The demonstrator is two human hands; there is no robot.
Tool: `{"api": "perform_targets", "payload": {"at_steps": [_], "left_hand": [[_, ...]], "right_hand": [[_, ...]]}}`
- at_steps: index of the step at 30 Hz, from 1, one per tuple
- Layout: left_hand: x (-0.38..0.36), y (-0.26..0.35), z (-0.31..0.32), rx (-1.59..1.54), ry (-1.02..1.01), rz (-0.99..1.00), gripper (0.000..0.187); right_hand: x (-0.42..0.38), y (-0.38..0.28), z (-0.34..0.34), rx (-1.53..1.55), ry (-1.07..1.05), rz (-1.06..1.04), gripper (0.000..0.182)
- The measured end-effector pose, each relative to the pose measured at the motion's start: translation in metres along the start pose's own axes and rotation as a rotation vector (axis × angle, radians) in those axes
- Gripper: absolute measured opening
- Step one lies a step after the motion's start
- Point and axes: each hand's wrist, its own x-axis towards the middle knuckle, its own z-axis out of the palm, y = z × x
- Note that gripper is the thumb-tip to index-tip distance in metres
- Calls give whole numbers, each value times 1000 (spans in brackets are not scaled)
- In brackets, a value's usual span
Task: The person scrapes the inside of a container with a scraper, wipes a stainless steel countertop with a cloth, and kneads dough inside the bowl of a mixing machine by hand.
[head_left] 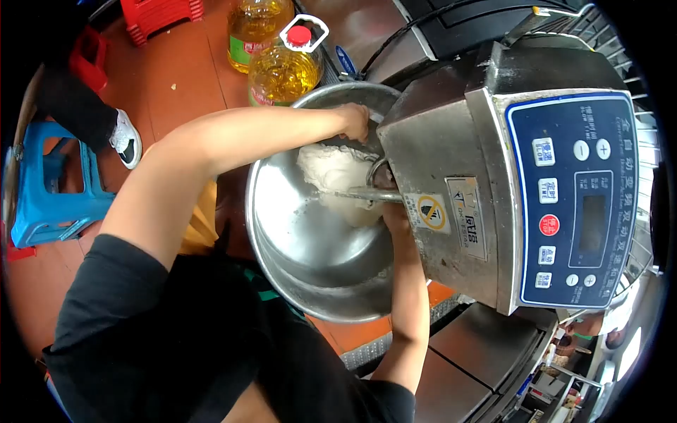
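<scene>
A pale lump of dough [335, 169] lies in a large steel mixing bowl [285, 275], around the metal dough hook and bar [360, 193] under the mixer head [441, 151]. My left hand [354, 122] reaches across the bowl to its far side, just above the dough by the inner wall. Its fingers are curled; what they hold, if anything, is hidden. My right hand [396, 215] reaches up beside the dough under the mixer head, which hides most of it, fingers included.
The mixer's blue control panel [575, 201] faces up at right. Oil jugs [282, 74] stand beyond the bowl on the red tiled floor [176, 77]. A blue stool [60, 187], red stools [159, 17] and another person's shoe [127, 137] are at left. Steel cabinets [486, 345] lie lower right.
</scene>
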Motion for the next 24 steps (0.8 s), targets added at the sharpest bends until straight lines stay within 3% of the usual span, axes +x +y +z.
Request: {"api": "perform_targets", "payload": {"at_steps": [2,4,7,9,11,12,13,16,18,20,22,24], "left_hand": [[25,-10,23,-58,36,-65,44],[50,-18,50,-245,70,-56,42],[79,-25,108,-532,91,52,41],[100,-24,151,-468,121,166,46],[121,-39,181,-353,-127,152,49],[116,-41,183,-261,-181,144,49],[110,-41,184,-168,-235,141,48],[83,-24,157,282,-363,164,37],[28,-18,121,267,-345,127,33],[-17,5,90,237,-314,59,30],[-39,20,75,195,-286,-45,28],[5,8,91,354,-414,159,28]], "right_hand": [[-33,-8,-25,55,21,-17,50],[-52,-21,-49,-79,-89,74,52],[-41,-42,-72,-545,-497,348,57],[-49,-12,-45,-411,-64,217,52],[-41,8,-45,-270,-34,203,47],[-57,77,0,-654,-85,-49,38],[-60,75,7,-638,-192,-28,38],[-29,16,0,-458,-603,91,49],[-35,-27,19,-638,-733,40,61],[-52,-63,39,-721,-650,-6,60],[-65,-85,3,-540,-597,-26,66],[-67,-103,-32,-403,-627,21,74]]}}
